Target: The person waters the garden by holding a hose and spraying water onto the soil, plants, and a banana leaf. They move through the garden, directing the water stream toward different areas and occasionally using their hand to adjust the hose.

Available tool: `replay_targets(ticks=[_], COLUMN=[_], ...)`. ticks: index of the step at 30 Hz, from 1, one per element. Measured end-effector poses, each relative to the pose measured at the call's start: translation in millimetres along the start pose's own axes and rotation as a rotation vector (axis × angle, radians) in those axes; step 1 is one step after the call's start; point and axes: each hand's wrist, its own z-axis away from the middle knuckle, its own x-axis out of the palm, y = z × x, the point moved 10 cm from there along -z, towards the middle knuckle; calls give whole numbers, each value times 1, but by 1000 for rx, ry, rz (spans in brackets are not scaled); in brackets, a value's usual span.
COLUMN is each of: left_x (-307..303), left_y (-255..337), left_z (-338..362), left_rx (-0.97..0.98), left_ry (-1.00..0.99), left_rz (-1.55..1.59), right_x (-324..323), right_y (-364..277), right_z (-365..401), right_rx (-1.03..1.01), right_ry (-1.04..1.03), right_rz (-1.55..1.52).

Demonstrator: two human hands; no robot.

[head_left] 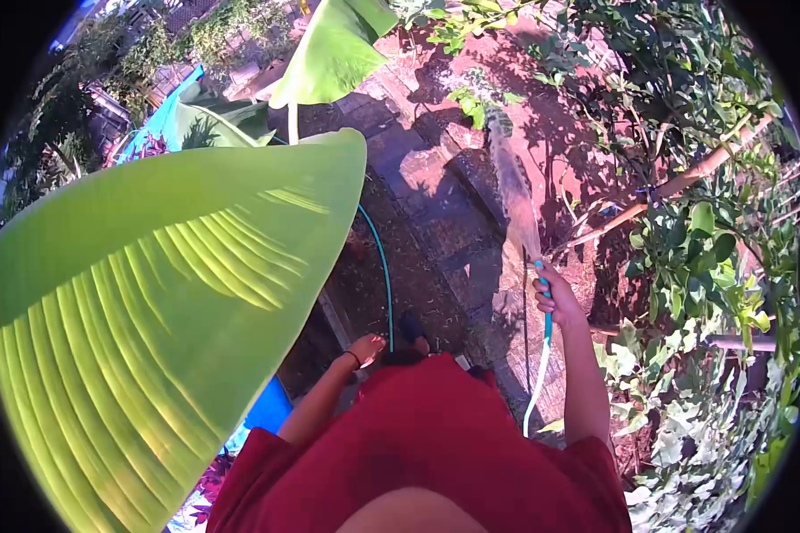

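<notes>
My right hand (pixel 557 299) is wrapped around the teal garden hose (pixel 540 373) close to its outlet end. From that end a stream of water (pixel 514 186) shoots forward onto leafy ground at the top. My left hand (pixel 367 348) hangs low by my body, its fingers loosely curled, and I see nothing in them. Another stretch of teal hose (pixel 384 258) runs along the ground right beside the left hand; whether they touch is hard to tell. A dark band circles my left wrist.
A huge banana-like leaf (pixel 169 311) covers much of the left side, with another broad leaf (pixel 329 53) above it. Stone paving (pixel 427 186) runs ahead of me. A slanting branch (pixel 684 178) and dense shrubs (pixel 702 240) stand on the right. A blue tarp (pixel 162 115) lies far left.
</notes>
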Motion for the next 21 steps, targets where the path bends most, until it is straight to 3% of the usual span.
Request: replay_targets(ticks=[1,2,3,5,6,7,9,10,11,13,17,19,21], left_x=[-15,-46,-67,-87,-100,-113,-144,-157,-154,-147,-133,-119,-106], left_y=[2,5,12,-7,-29,-34,-47,-41,-39,-23,-16,-21,-28], left_z=[4,20,30,38,2,3,-1,-7,-8,-2,-20,-21,-13], left_rx=[-25,20,7,-250,185,188,15,4,1,-35,33,-27,-40], left_ry=[-61,193,183,25,-12,-16,106,202,202,259,205,172,286], left_rz=[174,308,287,397,-266,-269,60,-95,-85,364,221,141,257], right_x=[2,9,17,23,24,26,30,31,32,37,56,61,61], right_y=[-7,-15,-21,-12,-11,-12,-23,-30,-34,-45,-71,-84,-108], right_z=[-14,-27,-38,-61,-68,-76,-92,-99,-106,-117,-154,-176,-200], right_rx=[-13,-45,-58,-8,-6,10,22,17,19,15,28,20,23], right_ry=[29,5,9,-13,-3,-3,-2,1,4,18,-11,-50,-105], right_rz=[8,-31,-28,-48,-59,-53,-38,-48,-58,-45,-31,-3,20])
